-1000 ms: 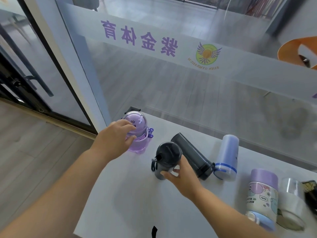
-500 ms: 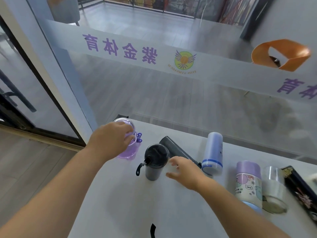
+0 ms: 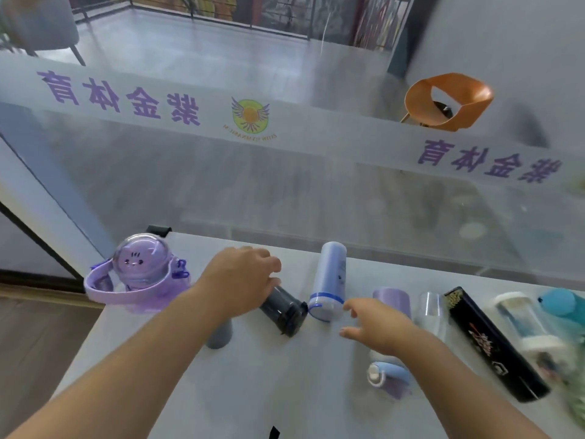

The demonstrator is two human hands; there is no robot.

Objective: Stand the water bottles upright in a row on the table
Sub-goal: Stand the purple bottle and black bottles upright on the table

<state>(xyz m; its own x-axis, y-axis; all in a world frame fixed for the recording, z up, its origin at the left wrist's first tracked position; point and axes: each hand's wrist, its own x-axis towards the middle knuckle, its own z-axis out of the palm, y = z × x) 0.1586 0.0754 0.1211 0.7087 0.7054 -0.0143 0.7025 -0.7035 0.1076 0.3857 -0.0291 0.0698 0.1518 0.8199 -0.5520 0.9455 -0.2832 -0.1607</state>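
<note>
Fingers (image 3: 270, 264) of left hand (image 3: 240, 280) grip lying dark bottle (image 3: 283, 312); right hand (image 3: 376, 327) spread open beside pale bottle (image 3: 329, 274)

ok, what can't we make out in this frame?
All head view:
1. Grey upright bottle: the left forearm covers all but its base.
2. Left hand on the dark lying bottle: the hand hides the bottle's far end, so gripping or only resting is unclear.
3. Lilac bottle: the right hand and forearm cover its middle.
4. Right-edge bottles: motion-blurred, partly cut off by the frame.
</note>
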